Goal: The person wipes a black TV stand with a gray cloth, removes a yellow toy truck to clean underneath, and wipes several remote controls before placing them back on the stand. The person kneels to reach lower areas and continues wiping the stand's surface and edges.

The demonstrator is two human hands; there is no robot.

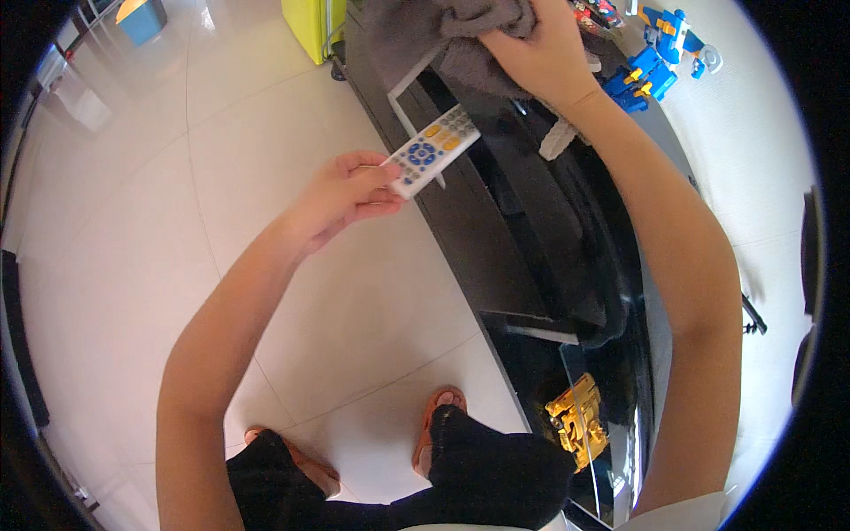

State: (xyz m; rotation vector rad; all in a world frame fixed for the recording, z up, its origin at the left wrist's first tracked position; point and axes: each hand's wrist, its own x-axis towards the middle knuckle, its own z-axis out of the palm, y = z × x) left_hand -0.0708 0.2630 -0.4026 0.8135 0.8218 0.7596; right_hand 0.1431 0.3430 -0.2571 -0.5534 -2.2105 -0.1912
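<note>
My left hand (352,192) holds a white remote control (431,152) by its lower end, thumb on top; blue, yellow and grey buttons face up. The remote is over the front edge of a glossy black cabinet (524,226). At the top of the view, my right hand (544,53) grips a dark grey cloth (475,66), which lies bunched on the cabinet top. A light-coloured strip (558,139) sticks out below my right wrist. Close to that wrist stands a blue and yellow toy robot (654,60).
A yellow toy (579,421) sits at the cabinet's near end, by a glass panel. A lime-green case (312,26) with a caster stands on the tiled floor beyond. Further left is a blue and yellow container (141,21). My sandalled feet are below, left of the cabinet.
</note>
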